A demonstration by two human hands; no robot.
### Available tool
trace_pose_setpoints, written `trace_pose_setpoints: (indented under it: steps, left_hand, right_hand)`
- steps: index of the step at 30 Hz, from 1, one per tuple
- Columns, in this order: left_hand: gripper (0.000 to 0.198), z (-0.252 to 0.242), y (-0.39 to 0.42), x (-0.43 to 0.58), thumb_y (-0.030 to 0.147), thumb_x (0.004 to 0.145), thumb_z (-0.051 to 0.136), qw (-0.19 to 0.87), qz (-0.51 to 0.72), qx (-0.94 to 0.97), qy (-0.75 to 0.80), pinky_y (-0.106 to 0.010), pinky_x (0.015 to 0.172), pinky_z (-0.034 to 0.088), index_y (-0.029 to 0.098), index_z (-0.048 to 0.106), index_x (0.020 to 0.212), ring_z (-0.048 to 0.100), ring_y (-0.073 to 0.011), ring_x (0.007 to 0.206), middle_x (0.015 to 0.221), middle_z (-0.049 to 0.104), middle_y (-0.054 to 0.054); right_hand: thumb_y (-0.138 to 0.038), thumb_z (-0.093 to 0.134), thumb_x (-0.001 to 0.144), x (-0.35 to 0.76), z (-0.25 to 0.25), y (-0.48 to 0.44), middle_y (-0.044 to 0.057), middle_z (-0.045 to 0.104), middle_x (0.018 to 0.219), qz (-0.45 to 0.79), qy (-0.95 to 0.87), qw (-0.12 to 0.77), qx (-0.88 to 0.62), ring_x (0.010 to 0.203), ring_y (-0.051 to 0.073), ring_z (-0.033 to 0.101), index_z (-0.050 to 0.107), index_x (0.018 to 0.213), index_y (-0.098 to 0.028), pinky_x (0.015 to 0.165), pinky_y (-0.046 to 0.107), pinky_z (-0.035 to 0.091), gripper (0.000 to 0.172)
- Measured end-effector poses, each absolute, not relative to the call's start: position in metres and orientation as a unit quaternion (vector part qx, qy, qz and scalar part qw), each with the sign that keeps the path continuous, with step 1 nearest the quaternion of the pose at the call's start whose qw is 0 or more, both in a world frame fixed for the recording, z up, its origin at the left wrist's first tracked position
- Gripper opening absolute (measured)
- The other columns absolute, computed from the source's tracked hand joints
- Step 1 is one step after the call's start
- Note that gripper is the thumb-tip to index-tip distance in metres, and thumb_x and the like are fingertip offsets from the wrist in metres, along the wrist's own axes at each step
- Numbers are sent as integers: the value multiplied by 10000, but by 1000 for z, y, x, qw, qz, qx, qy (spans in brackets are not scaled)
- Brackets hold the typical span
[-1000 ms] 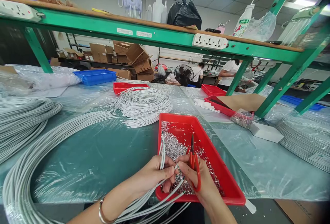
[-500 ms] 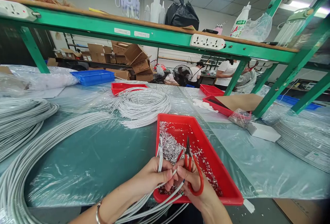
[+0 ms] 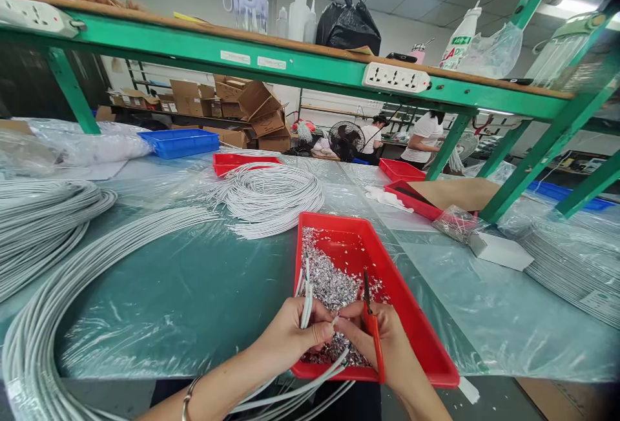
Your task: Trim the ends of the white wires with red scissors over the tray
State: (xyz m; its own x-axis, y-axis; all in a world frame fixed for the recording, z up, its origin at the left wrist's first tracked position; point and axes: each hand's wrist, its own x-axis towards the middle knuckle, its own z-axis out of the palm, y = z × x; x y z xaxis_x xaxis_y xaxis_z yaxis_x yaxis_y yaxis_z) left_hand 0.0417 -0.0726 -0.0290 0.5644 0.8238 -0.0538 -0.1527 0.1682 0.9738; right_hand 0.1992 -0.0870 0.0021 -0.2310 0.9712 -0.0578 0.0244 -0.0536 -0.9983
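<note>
Over the red tray [image 3: 421, 350], my left hand [image 3: 303, 330] is closed around several white cables [image 3: 308, 292]. Its thumb and forefinger pinch one cable end. My right hand [image 3: 382, 337] keeps a pair of red-handled scissors [image 3: 374, 337] in its palm, dark blades pointing up and away. The thumb and forefinger of that hand meet the same cable end, touching the left fingertips. More white cables [image 3: 334, 369] hang below both hands towards my lap. Silvery foil scraps [image 3: 329, 276] cover much of the tray's bottom.
Coils of white cable [image 3: 276, 195] lie behind the tray and at left [image 3: 43, 227]. A green shelf frame [image 3: 300, 66] spans overhead, its post [image 3: 523, 163] at right. A blue tray [image 3: 181, 142] and a white box [image 3: 501, 250] stand on the table. Two people are in the background.
The scissors have turned in my right hand and now show nearly edge-on. My right fingers have shifted on the cable end. The view has moved slightly.
</note>
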Motion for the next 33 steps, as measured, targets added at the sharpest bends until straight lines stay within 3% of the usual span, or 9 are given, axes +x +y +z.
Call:
trace_pose_setpoints:
  steps: [10,14,17,21,24,26,29,33]
  left_hand:
    - [492,-19,-75,47,489,595,645,688,367,536,324,-199,492,229,70,398,667,321,-47,519,561,388,-19]
    - [579,-22,-73,46,570,557,642,697,361,525,328,-201,491,247,57,421,711,319,-46,508,561,385,-13]
    - [582,-25,-71,45,565,580,636,699,367,517,329,-192,515,294,35,454,739,371,-46,520,614,447,-46]
    - [543,-28,-71,43,553,648,598,706,367,523,305,-186,513,320,31,470,733,414,-55,519,626,489,-70]
    - [512,-28,-72,41,525,696,574,707,363,531,294,-197,518,324,24,475,714,427,-68,526,616,486,-80]
    - [511,-27,-72,40,524,707,565,713,357,531,286,-206,533,340,20,483,724,428,-70,534,611,478,-79]
    - [539,-25,-71,38,551,674,583,723,347,531,275,-196,518,342,22,489,716,428,-68,522,597,477,-77]
    - [526,-22,-69,35,532,657,609,740,327,526,262,-171,500,334,21,501,716,439,-60,512,582,479,-74]
  right_hand:
    - [-79,632,583,204,7,-89,-10,324,506,527,-580,368,-501,486,47,240,532,734,-26,447,165,198,188]
    - [-353,649,658,200,-4,-85,-13,322,532,546,-539,412,-492,493,50,250,495,891,-20,457,184,198,435]
    - [-490,529,770,199,-9,-85,-43,182,489,566,-502,446,-478,454,39,173,461,941,-30,449,208,110,495]
    - [-314,616,729,199,-7,-86,-14,324,517,610,-543,414,-403,452,23,222,512,884,-59,433,176,139,315]
    - [-132,618,684,199,-6,-85,8,441,556,629,-562,410,-346,475,45,341,546,824,-94,512,179,313,162]
    - [-89,639,630,200,-7,-83,-1,402,526,606,-556,430,-371,497,57,354,556,775,-89,535,186,321,167]
    - [-61,683,532,201,-9,-81,-21,292,484,563,-544,443,-437,471,46,254,551,706,-68,460,172,204,218]
    - [-115,698,530,202,-10,-82,-17,293,500,553,-548,441,-446,497,56,245,531,685,-78,489,187,243,230]
